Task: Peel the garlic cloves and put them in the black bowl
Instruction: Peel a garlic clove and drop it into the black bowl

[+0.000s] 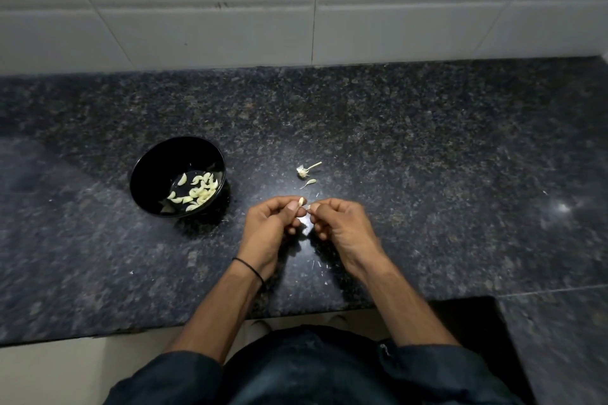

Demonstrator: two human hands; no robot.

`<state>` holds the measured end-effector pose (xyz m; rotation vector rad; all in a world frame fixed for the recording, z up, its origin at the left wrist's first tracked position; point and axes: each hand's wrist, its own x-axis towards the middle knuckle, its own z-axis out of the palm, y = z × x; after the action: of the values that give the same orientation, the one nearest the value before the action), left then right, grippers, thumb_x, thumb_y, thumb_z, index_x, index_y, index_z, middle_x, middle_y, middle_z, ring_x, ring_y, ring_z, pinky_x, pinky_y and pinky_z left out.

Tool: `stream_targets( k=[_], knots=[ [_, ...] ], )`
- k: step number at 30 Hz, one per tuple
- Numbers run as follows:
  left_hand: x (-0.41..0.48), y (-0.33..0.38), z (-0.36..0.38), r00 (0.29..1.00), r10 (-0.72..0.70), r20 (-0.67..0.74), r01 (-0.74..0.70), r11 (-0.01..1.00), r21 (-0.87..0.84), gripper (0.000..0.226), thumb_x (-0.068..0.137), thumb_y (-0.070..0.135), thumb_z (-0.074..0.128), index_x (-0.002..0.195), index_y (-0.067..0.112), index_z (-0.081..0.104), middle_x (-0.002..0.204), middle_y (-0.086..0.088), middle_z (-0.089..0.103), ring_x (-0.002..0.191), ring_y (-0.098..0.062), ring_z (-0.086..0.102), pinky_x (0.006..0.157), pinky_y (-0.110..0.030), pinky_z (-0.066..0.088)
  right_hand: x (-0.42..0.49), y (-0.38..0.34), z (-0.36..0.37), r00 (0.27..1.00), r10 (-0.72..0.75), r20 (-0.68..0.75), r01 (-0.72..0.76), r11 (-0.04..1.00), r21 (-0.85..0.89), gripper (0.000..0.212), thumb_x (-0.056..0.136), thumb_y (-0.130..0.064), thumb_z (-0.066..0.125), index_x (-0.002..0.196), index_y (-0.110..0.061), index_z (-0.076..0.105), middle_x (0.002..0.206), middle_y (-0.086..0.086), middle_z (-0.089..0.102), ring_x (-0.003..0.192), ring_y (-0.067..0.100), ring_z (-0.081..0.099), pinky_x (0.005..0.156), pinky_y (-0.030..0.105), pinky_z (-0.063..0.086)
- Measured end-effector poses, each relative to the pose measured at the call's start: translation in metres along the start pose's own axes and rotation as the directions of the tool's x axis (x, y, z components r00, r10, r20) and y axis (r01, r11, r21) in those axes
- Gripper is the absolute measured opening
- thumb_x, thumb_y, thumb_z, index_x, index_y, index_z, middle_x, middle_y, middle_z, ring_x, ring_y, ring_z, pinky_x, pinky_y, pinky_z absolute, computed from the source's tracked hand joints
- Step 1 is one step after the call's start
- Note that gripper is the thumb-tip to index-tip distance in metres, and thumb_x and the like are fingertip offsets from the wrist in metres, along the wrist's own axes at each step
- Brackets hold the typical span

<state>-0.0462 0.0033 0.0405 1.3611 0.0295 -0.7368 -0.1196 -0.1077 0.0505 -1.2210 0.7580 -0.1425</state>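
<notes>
Shows garlic clove (pixel 300 201), above the counter (pixel 427 148) to the right of the black bowl (pixel 164 159), pinched in the curled left hand (pixel 273 223), the hand nearer the bowl, while the right hand (pixel 342 223) pinches a scrap of skin (pixel 309 206) beside the clove.

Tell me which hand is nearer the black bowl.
Left. The left hand is just right of the black bowl, pinching a garlic clove; the right hand lies farther right, beyond the left.

left hand (pixel 274 223) pinches garlic clove (pixel 300 201) | right hand (pixel 343 223) pinches peel (pixel 308 206) | forearms angled inward
</notes>
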Motion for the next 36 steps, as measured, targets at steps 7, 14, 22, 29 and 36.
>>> stream_targets(
  k=[7,14,22,29,36],
  knots=[
    [0.000,0.002,0.003,0.996,0.087,-0.022,-0.083,0.986,0.146,0.018,0.100,0.004,0.055,0.094,0.008,0.072,0.070,0.003,0.065,0.055,-0.002,0.052,0.053,-0.012,0.042,0.004,-0.001,0.002,0.979,-0.165,-0.121,0.112,0.927,-0.358,0.030,0.079,-0.036,0.047,0.059,-0.013,0.049,0.060,0.000,0.047,0.060,0.015,0.043,0.060,0.037,0.037],
    [0.004,-0.002,0.000,0.986,0.163,0.015,-0.162,0.954,0.253,0.027,0.096,-0.001,0.058,0.088,0.020,0.074,0.075,-0.003,0.069,0.071,-0.021,0.061,0.066,-0.032,0.056,0.008,0.005,0.000,0.968,-0.232,-0.099,0.159,0.866,-0.474,0.019,0.096,-0.027,0.065,0.077,-0.021,0.061,0.073,-0.009,0.062,0.064,0.005,0.053,0.062,0.023,0.041],
    [0.004,-0.001,-0.004,0.963,0.267,0.024,-0.254,0.879,0.404,0.022,0.091,0.006,0.066,0.090,0.027,0.075,0.085,0.000,0.076,0.084,-0.026,0.073,0.079,-0.052,0.060,0.003,0.004,0.002,0.964,-0.245,-0.104,0.187,0.902,-0.390,0.007,0.093,-0.022,0.069,0.092,-0.016,0.072,0.086,-0.004,0.075,0.083,0.011,0.070,0.080,0.031,0.057],
    [-0.003,0.006,0.000,0.931,0.361,0.050,-0.346,0.834,0.430,0.020,0.090,0.003,0.068,0.091,0.021,0.076,0.086,0.007,0.076,0.080,-0.008,0.071,0.077,-0.023,0.055,0.001,0.000,0.005,0.984,-0.109,-0.144,0.077,0.975,-0.209,0.011,0.094,-0.014,0.068,0.087,-0.008,0.074,0.066,0.005,0.068,0.059,0.015,0.060,0.063,0.039,0.054],
    [-0.004,0.005,-0.001,0.929,0.369,0.024,-0.346,0.845,0.408,0.016,0.090,0.004,0.069,0.092,0.018,0.077,0.086,0.005,0.077,0.083,-0.011,0.072,0.079,-0.025,0.057,0.000,-0.007,0.010,0.994,0.005,-0.111,-0.003,1.000,0.017,0.010,0.094,-0.002,0.064,0.088,0.004,0.069,0.063,0.008,0.062,0.053,0.012,0.054,0.055,0.024,0.045]
  ],
)
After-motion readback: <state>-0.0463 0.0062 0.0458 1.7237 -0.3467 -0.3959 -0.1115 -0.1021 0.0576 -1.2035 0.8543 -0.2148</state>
